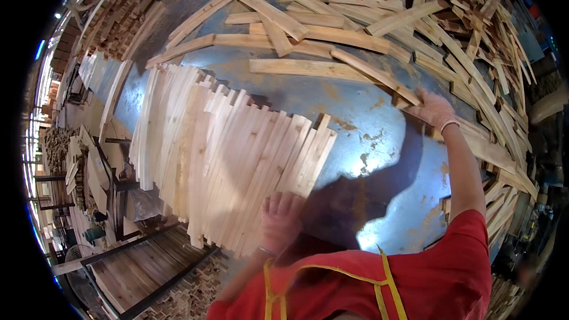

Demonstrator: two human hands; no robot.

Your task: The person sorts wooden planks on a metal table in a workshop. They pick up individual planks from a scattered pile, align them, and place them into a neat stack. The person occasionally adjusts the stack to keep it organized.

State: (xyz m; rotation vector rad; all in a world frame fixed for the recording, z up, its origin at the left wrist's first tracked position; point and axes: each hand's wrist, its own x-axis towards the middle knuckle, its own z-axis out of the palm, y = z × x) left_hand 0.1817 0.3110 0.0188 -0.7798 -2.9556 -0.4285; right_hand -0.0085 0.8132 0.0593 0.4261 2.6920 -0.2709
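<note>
Red sleeves low; left hand (280,219) flat, fingers spread, on aligned slats (237,160); gloved right hand (435,109) grips a loose slat (379,77), which could snag the heap.

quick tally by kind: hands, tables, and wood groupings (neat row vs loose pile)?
Hands: 2, left hand on the aligned row, right hand on the loose pile
Blue metal table: 1
Aligned row of wooden slats: 1
Loose pile of wooden slats: 1
Total: 5
</note>
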